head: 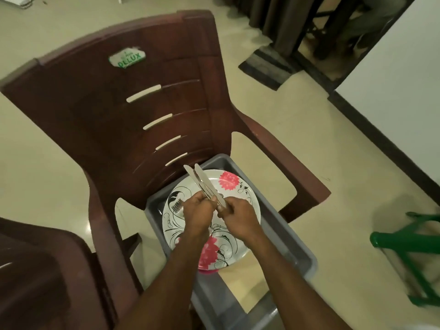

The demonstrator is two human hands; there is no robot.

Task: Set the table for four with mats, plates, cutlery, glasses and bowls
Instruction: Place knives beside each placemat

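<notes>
A white plate (240, 194) with pink flowers and black swirls lies in a grey plastic tub (285, 225) on the seat of a brown plastic chair (147, 110). Both my hands are over the plate. My left hand (198, 214) grips forks, whose tines (176, 207) stick out to the left. My right hand (234, 214) holds the handles of table knives (202, 181), whose blades point up and left toward the chair back. The two hands touch at the cutlery.
A second brown chair (35, 270) stands at the lower left. A green stool frame (409, 244) is at the right. A dark doormat (266, 67) and curtains lie beyond, with a white wall (400, 75) at the right. Cream floor tiles surround the chair.
</notes>
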